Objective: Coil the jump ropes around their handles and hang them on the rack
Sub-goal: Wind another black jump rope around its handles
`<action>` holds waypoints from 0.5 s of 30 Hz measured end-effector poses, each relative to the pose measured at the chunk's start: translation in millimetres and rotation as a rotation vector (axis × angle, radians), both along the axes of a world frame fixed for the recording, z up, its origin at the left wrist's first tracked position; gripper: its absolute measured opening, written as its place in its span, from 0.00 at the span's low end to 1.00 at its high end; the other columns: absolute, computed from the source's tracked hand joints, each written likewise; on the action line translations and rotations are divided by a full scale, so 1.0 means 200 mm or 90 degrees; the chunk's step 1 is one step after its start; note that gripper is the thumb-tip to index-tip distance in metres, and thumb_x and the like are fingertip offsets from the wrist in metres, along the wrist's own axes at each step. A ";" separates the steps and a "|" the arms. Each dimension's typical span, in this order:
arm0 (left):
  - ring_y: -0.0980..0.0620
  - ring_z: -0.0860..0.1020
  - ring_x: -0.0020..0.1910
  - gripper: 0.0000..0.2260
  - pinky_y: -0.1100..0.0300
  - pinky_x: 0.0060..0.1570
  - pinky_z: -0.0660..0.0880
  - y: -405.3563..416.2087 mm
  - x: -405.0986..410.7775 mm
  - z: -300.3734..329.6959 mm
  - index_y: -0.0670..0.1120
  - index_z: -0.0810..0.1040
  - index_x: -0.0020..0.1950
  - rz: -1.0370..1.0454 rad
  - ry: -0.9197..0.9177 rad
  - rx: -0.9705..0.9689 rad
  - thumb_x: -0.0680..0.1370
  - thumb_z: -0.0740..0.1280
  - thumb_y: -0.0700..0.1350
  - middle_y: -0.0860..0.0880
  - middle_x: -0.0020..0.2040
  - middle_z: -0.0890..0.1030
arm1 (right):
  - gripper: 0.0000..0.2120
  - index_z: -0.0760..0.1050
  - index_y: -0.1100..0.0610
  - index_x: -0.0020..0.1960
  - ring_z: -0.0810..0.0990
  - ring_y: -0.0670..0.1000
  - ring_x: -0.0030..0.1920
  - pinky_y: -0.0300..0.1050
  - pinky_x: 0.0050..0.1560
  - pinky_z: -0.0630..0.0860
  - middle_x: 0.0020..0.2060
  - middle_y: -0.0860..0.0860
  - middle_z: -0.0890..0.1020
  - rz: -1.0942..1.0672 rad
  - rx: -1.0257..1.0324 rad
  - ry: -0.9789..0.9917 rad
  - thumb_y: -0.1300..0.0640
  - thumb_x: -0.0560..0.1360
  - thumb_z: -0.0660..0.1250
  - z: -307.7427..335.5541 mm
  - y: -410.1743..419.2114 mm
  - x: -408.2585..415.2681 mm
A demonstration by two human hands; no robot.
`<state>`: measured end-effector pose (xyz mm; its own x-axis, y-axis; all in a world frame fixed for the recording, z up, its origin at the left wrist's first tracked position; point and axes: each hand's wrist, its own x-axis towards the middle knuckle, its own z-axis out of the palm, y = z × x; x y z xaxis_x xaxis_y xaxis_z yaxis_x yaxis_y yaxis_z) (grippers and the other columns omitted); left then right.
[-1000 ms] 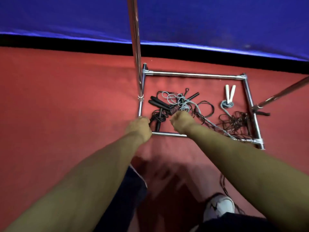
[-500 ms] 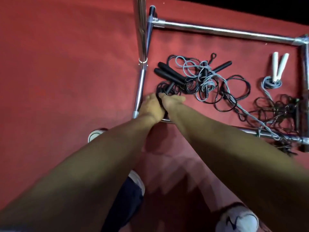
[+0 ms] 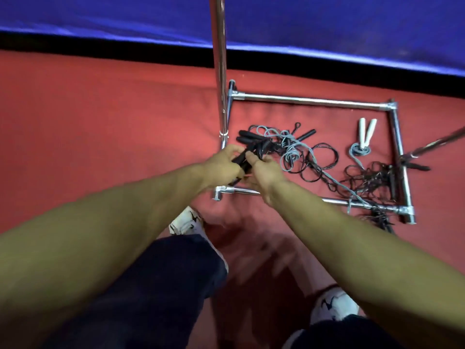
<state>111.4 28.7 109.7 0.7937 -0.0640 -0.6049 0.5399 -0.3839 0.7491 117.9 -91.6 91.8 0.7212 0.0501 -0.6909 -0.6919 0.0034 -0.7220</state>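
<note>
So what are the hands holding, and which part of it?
Both the left hand and right hand grip a black jump rope by its handles.

Dim, warm light on my red floor [image 3: 100, 147]; my forearms blur toward the bottom edge (wide-angle stretch), metal rack [image 3: 302, 100] glints.

Looks like a gym or sports hall floor

Red carpet-like flooring [image 3: 100, 137] is stretching wall to wall, with a blue padded mat [image 3: 327, 23] running along the far edge. A chrome tube rack [image 3: 309, 101] is sitting on the floor, its upright pole [image 3: 219, 59] rising out of view, and jump ropes [image 3: 297, 152] with black and white handles are lying tangled inside its base. The person is wearing white sneakers [image 3: 187, 221], which fits too.
</note>
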 end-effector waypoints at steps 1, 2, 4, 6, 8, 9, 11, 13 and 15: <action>0.46 0.79 0.43 0.25 0.56 0.41 0.75 -0.01 -0.05 0.15 0.48 0.70 0.64 0.007 -0.015 -0.027 0.71 0.66 0.29 0.45 0.49 0.79 | 0.07 0.71 0.57 0.54 0.82 0.58 0.41 0.47 0.38 0.80 0.51 0.59 0.83 0.019 -0.008 -0.044 0.53 0.81 0.63 0.15 -0.02 -0.05; 0.46 0.78 0.43 0.24 0.56 0.39 0.75 -0.03 -0.11 0.29 0.47 0.69 0.64 0.010 -0.033 -0.054 0.71 0.65 0.29 0.43 0.48 0.79 | 0.06 0.71 0.55 0.52 0.82 0.57 0.40 0.47 0.39 0.79 0.49 0.57 0.83 0.051 -0.033 -0.087 0.52 0.81 0.63 0.30 -0.05 -0.11; 0.48 0.76 0.41 0.21 0.57 0.37 0.73 -0.09 -0.23 0.57 0.47 0.69 0.60 0.010 -0.072 -0.086 0.71 0.66 0.31 0.43 0.45 0.78 | 0.07 0.72 0.52 0.49 0.80 0.53 0.38 0.46 0.38 0.77 0.44 0.52 0.82 0.111 -0.080 -0.176 0.49 0.80 0.63 0.60 -0.12 -0.21; 0.50 0.75 0.37 0.15 0.58 0.36 0.72 -0.17 -0.36 0.81 0.48 0.72 0.53 -0.006 -0.105 -0.108 0.69 0.68 0.36 0.45 0.41 0.77 | 0.10 0.72 0.52 0.44 0.79 0.50 0.36 0.45 0.35 0.77 0.38 0.50 0.80 0.158 -0.139 -0.246 0.47 0.80 0.62 0.87 -0.19 -0.33; 0.50 0.76 0.37 0.11 0.57 0.40 0.73 -0.25 -0.48 0.99 0.48 0.74 0.48 -0.013 -0.158 -0.115 0.69 0.69 0.38 0.46 0.39 0.78 | 0.14 0.73 0.52 0.39 0.76 0.48 0.30 0.42 0.31 0.74 0.30 0.47 0.78 0.174 -0.192 -0.313 0.46 0.81 0.61 1.08 -0.27 -0.45; 0.51 0.77 0.39 0.11 0.58 0.42 0.74 -0.29 -0.53 1.05 0.47 0.75 0.49 -0.002 -0.184 -0.115 0.69 0.70 0.39 0.47 0.40 0.79 | 0.16 0.74 0.53 0.38 0.74 0.46 0.27 0.41 0.32 0.72 0.28 0.45 0.77 0.180 -0.221 -0.351 0.46 0.81 0.61 1.17 -0.32 -0.51; 0.52 0.79 0.42 0.19 0.60 0.45 0.76 -0.36 -0.62 1.11 0.45 0.73 0.57 0.034 -0.218 -0.115 0.67 0.72 0.44 0.49 0.44 0.81 | 0.18 0.78 0.54 0.40 0.75 0.44 0.28 0.42 0.34 0.70 0.29 0.45 0.79 0.199 -0.276 -0.413 0.45 0.81 0.60 1.30 -0.39 -0.60; 0.50 0.81 0.45 0.27 0.53 0.48 0.77 -0.43 -0.68 1.15 0.48 0.70 0.61 0.057 -0.241 -0.109 0.64 0.71 0.50 0.47 0.48 0.82 | 0.18 0.79 0.55 0.42 0.76 0.47 0.34 0.45 0.37 0.70 0.33 0.48 0.81 0.218 -0.339 -0.457 0.44 0.81 0.59 1.37 -0.45 -0.67; 0.48 0.80 0.39 0.26 0.50 0.42 0.79 -0.49 -0.70 1.15 0.51 0.69 0.61 0.072 -0.262 -0.146 0.65 0.70 0.49 0.45 0.45 0.82 | 0.17 0.76 0.52 0.41 0.76 0.49 0.38 0.45 0.38 0.68 0.34 0.48 0.79 0.225 -0.397 -0.490 0.42 0.80 0.59 1.39 -0.50 -0.70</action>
